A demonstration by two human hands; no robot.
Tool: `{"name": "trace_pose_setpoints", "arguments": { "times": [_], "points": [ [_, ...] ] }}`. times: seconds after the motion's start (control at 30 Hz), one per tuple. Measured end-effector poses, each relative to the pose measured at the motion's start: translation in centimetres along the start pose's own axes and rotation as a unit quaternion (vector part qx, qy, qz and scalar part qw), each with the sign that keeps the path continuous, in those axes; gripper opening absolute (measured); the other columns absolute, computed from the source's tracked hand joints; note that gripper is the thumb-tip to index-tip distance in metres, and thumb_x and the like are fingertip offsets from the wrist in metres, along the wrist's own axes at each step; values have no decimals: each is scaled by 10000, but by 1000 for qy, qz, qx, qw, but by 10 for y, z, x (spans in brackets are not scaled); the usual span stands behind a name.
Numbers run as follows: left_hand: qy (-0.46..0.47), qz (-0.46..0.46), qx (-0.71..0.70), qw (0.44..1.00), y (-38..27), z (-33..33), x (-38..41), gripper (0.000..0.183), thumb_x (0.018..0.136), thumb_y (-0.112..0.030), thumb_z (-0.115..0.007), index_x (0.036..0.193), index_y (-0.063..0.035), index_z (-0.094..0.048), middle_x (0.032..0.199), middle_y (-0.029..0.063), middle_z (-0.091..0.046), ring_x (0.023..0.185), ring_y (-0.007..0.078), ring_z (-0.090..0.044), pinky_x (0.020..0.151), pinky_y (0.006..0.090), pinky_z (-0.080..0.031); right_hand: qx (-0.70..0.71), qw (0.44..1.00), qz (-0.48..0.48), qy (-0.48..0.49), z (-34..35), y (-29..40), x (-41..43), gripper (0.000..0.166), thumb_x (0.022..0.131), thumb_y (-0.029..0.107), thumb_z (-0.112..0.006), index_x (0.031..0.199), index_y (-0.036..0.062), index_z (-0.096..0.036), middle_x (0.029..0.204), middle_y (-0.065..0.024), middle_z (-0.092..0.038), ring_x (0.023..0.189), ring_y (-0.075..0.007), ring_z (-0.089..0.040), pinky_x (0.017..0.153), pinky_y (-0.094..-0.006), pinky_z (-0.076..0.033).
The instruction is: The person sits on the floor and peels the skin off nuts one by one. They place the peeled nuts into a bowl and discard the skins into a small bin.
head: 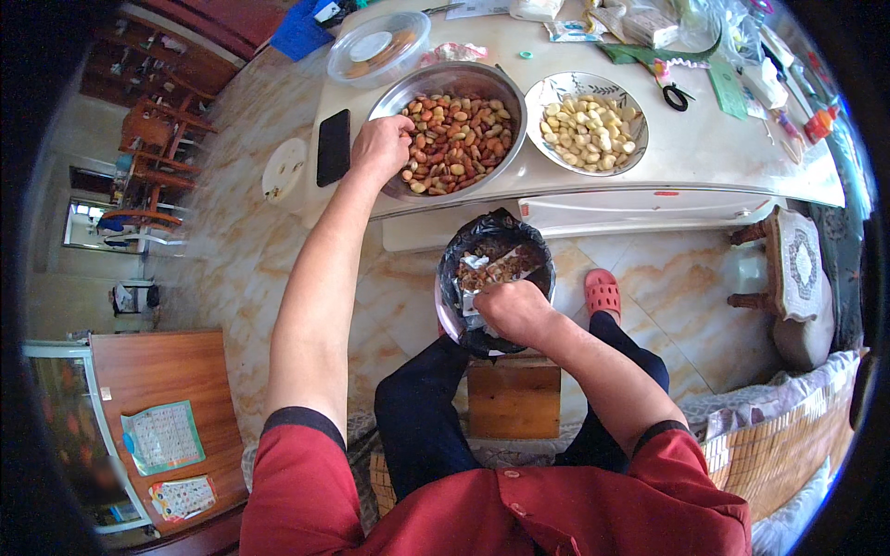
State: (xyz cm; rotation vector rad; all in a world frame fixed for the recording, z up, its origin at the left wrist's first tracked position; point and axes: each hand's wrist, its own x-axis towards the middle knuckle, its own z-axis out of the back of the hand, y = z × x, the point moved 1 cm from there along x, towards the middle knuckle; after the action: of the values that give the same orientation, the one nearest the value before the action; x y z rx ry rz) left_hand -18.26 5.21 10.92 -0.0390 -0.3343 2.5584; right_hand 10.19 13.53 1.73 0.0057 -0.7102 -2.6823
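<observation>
A stainless steel basin [516,90] on the table holds a heap of brown and reddish kernels in their skins [455,142], perhaps broad beans. My left hand [381,147] reaches over the basin's left rim, its fingertips among the kernels; whether they pinch one is hidden. To the right of the basin, a patterned bowl [539,89] contains pale yellow skinless kernels [589,132]. Between my knees is a bin lined with a black bag [539,240], with brown skins and scraps of paper [490,267] inside. Over its opening, my right hand [513,311] has curled fingers, and what they hold cannot be seen.
A black phone [334,148] lies left of the basin, near a lidded plastic tub [379,48]. Tissue packs, plastic bags and a green leaf [653,55] crowd the table's far right. A small wooden stool [514,397] stands below the bin, a carved stool [793,264] at right.
</observation>
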Motion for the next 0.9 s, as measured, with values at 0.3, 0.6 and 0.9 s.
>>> {"name": "trace_pose_setpoints", "arguments": {
  "times": [0.3,0.6,0.9],
  "points": [
    [139,30,139,980,-28,-1,-1,176,808,-157,-698,975,-100,-690,962,133,-688,923,277,-663,800,407,-519,-7,999,-28,38,-1,-6,4,135,751,101,-586,838,93,-689,850,-120,-693,760,-267,-693,625,-385,-563],
    [-117,-6,-206,972,-33,18,-54,233,832,-154,-711,1045,-64,-684,853,96,-674,698,200,-648,597,306,-522,83,992,-61,-78,16,-25,3,130,792,141,-602,878,77,-676,833,-144,-675,750,-319,-665,637,-419,-541],
    [3,136,-711,690,-71,-76,-189,141,844,-19,-687,964,-3,-615,826,78,-667,658,139,-646,594,260,-554,513,797,-260,-184,37,-46,7,170,881,134,-651,951,-19,-676,767,-60,-681,670,-95,-634,627,-275,-522]
  ]
}}
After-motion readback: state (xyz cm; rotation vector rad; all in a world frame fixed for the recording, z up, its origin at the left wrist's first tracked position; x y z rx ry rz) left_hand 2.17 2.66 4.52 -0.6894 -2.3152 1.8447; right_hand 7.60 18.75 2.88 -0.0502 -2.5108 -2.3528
